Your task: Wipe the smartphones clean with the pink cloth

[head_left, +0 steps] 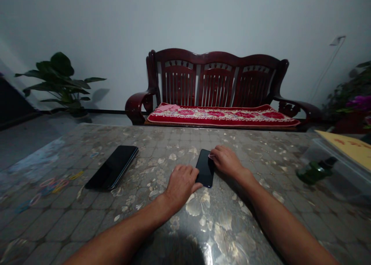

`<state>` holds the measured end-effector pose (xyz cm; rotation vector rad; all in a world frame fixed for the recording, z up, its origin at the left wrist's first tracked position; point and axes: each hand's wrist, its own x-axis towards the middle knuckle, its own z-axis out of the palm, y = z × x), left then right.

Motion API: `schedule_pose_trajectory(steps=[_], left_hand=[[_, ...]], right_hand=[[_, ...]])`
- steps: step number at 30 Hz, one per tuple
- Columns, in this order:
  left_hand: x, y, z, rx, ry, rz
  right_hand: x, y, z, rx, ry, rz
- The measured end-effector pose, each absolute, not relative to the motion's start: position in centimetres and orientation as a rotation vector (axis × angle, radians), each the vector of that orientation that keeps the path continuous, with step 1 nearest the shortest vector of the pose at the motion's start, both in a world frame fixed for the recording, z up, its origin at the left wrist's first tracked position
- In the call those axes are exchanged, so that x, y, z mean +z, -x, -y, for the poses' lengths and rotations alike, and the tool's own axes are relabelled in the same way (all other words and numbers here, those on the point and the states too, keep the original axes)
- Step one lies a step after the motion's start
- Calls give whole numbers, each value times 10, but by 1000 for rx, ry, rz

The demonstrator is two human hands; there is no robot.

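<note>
A dark smartphone [205, 171] lies flat on the patterned table, its black screen facing up. Fingers and thumb of my left hand [182, 183] grip its left edge near the lower corner. Over the phone's upper right edge, my right hand [226, 160] is closed on a small pale pink cloth [212, 156], most of which the fingers hide. The cloth touches the top part of the screen. To the left, apart from both hands, rests a stack of black, tablet-like slabs [113, 167].
Several coloured rubber bands [53, 184] lie at the table's left. On the right are a green bottle [314, 172] and a clear plastic box [344, 172] topped by a yellow sheet [348, 145]. Beyond the table [139, 226] stands a wooden bench [217, 79].
</note>
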<state>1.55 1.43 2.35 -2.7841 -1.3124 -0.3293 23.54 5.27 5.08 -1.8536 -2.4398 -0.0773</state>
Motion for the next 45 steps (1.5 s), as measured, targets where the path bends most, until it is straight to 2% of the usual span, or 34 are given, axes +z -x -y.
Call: schedule_pose_trajectory(steps=[5, 13, 17, 22, 30, 40, 45], left_hand=[[14, -8, -21, -484, 2906, 1136], [6, -3, -30, -702, 2962, 876], [2, -2, -37, -789, 3036, 716], [-4, -2, -40, -773, 3069, 697], [2, -2, -37, -659, 3088, 766], [3, -3, -37, -637, 3087, 758], [2, -3, -38, -644, 3096, 721]], right_hand=[[60, -236, -50, 21, 1747, 2600], [45, -244, -61, -70, 1847, 2435], [50, -244, -57, 56, 1786, 2483], [61, -242, -50, 241, 1753, 2541], [50, -244, -59, 36, 1802, 2418], [74, -241, -42, 372, 1801, 2611], [64, -241, -52, 125, 1820, 2507]])
